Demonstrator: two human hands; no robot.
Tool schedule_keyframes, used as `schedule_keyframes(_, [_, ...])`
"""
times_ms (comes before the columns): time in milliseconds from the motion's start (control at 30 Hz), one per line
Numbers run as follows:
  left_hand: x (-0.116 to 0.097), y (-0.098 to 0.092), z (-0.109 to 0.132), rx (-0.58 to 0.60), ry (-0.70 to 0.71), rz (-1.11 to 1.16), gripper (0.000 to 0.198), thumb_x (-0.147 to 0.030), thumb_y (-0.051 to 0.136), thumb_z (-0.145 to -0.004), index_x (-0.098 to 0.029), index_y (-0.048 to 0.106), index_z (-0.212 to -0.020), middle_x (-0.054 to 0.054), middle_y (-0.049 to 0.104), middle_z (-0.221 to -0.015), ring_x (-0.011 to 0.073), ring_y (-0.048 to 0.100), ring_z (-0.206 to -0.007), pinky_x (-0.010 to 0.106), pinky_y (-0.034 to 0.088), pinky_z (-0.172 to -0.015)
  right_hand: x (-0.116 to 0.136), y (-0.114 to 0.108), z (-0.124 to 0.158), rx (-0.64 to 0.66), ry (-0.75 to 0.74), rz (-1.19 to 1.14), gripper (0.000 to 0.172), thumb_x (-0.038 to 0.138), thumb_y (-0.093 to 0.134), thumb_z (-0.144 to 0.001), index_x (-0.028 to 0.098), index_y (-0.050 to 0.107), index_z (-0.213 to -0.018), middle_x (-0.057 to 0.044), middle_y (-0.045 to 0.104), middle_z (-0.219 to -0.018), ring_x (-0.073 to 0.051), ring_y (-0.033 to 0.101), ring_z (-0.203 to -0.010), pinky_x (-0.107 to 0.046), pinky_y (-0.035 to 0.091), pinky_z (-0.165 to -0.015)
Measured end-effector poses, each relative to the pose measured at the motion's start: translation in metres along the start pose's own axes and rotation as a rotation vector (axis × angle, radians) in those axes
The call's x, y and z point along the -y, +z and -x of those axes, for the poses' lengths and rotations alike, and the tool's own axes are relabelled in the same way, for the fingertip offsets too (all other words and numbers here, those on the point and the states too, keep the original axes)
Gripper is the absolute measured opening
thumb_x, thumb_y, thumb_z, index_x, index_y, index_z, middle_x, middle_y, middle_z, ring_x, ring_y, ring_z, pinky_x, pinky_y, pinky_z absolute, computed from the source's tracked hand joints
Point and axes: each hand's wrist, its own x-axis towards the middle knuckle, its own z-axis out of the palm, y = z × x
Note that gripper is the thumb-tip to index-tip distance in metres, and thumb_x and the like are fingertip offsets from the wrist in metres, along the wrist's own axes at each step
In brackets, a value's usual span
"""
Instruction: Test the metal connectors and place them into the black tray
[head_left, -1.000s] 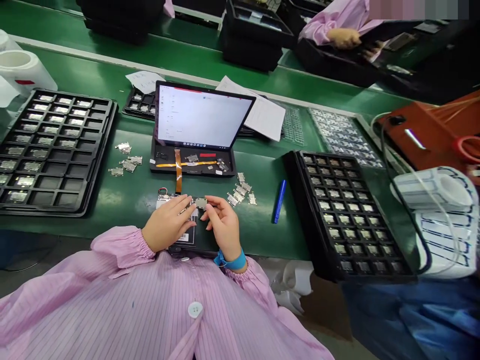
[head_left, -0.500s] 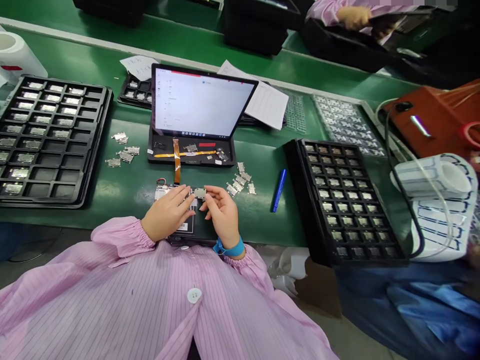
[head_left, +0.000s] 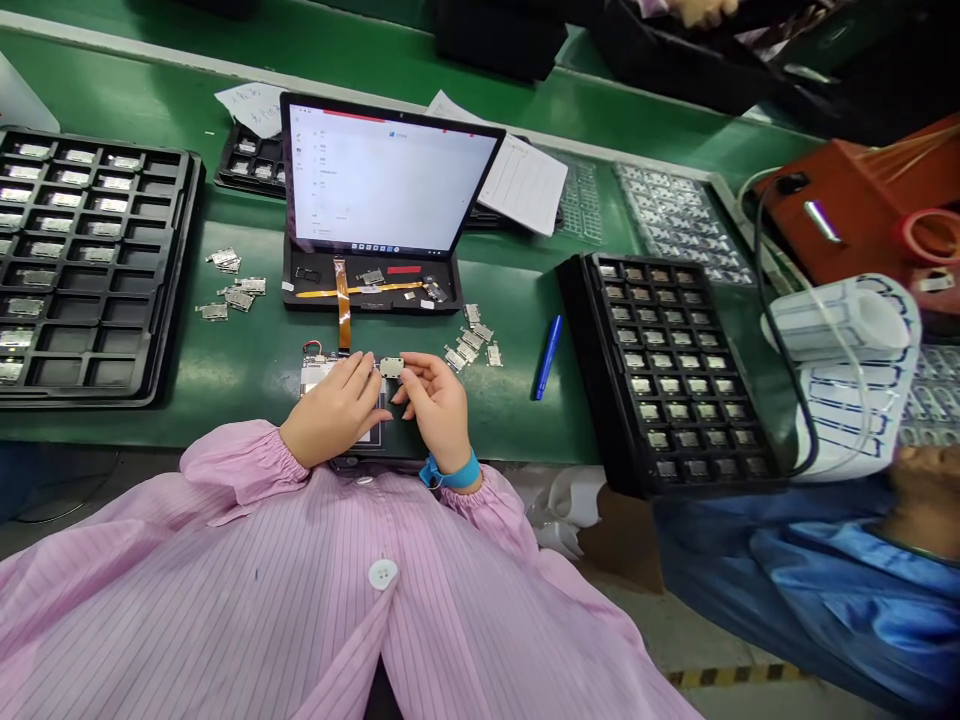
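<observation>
My left hand and my right hand meet at the near table edge, over a dark fixture board. Both pinch a small metal part between their fingertips, left from the left side, right from the right. An orange flex cable runs from the board up to a tablet propped in a black base. Loose metal parts lie just right of my hands, and several more loose parts to the left.
A black compartment tray with parts is at the left, another tray at the right. A blue pen lies between. Label roll, orange box and papers stand further off. Another person's hand works beyond the belt; a blue sleeve is at right.
The view has tilted down a little, so everything sits higher in frame. My hands keep the same pinch on the small part over the board.
</observation>
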Motion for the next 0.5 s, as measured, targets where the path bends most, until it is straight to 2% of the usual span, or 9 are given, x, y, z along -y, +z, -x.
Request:
schedule_keyframes(100, [0.001, 0.002, 0.001, -0.034, -0.025, 0.027, 0.052, -0.044, 0.051, -0.094, -0.001, 0.059, -0.121, 0.026, 0.060, -0.128, 0.0357, 0.057, -0.123, 0.047, 0.051, -0.101, 0.002, 0.000, 0.001, -0.060, 0.001, 0.001, 0.032, 0.038, 0.063, -0.084, 0.019, 0.059, -0.109, -0.003, 0.061, -0.092, -0.009, 0.058, -0.060, -0.017, 0.043, -0.038])
schedule_keyframes(167, [0.003, 0.003, 0.003, -0.090, -0.040, 0.051, 0.049, -0.042, 0.052, -0.094, 0.000, 0.060, -0.119, 0.026, 0.062, -0.126, 0.0352, 0.059, -0.121, 0.046, 0.053, -0.099, 0.007, -0.001, 0.003, -0.103, 0.031, -0.036, 0.032, 0.035, 0.064, -0.082, 0.019, 0.059, -0.109, -0.001, 0.058, -0.087, -0.007, 0.052, -0.055, -0.016, 0.038, -0.036])
schedule_keyframes(200, [0.003, 0.003, 0.003, -0.115, -0.044, 0.062, 0.047, -0.039, 0.053, -0.095, 0.001, 0.060, -0.118, 0.026, 0.062, -0.125, 0.0349, 0.059, -0.120, 0.045, 0.054, -0.098, 0.010, -0.002, 0.004, -0.067, 0.081, -0.079, 0.031, 0.034, 0.064, -0.082, 0.019, 0.061, -0.109, 0.000, 0.057, -0.082, -0.005, 0.048, -0.051, -0.016, 0.034, -0.034])
schedule_keyframes(267, [0.005, 0.004, 0.005, -0.133, -0.050, 0.091, 0.041, -0.032, 0.053, -0.095, 0.001, 0.061, -0.118, 0.025, 0.063, -0.125, 0.0343, 0.060, -0.120, 0.045, 0.054, -0.099, 0.017, -0.003, 0.005, 0.114, 0.231, -0.200, 0.031, 0.035, 0.063, -0.083, 0.017, 0.063, -0.108, 0.003, 0.054, -0.073, -0.003, 0.041, -0.043, -0.016, 0.026, -0.031])
schedule_keyframes(333, [0.006, 0.005, 0.006, -0.119, -0.064, 0.137, 0.038, -0.028, 0.052, -0.095, -0.001, 0.060, -0.120, 0.025, 0.063, -0.126, 0.0337, 0.058, -0.122, 0.046, 0.053, -0.100, 0.023, -0.005, 0.006, 0.278, 0.363, -0.305, 0.034, 0.036, 0.063, -0.082, 0.016, 0.065, -0.109, 0.004, 0.055, -0.068, -0.003, 0.039, -0.040, -0.016, 0.021, -0.030])
schedule_keyframes(500, [0.006, 0.005, 0.005, -0.106, -0.065, 0.156, 0.038, -0.026, 0.051, -0.094, -0.001, 0.060, -0.121, 0.025, 0.062, -0.126, 0.0340, 0.058, -0.122, 0.047, 0.053, -0.100, 0.030, -0.008, 0.004, 0.295, 0.433, -0.358, 0.040, 0.038, 0.064, -0.081, 0.014, 0.066, -0.113, 0.002, 0.060, -0.067, -0.003, 0.041, -0.037, -0.017, 0.016, -0.028])
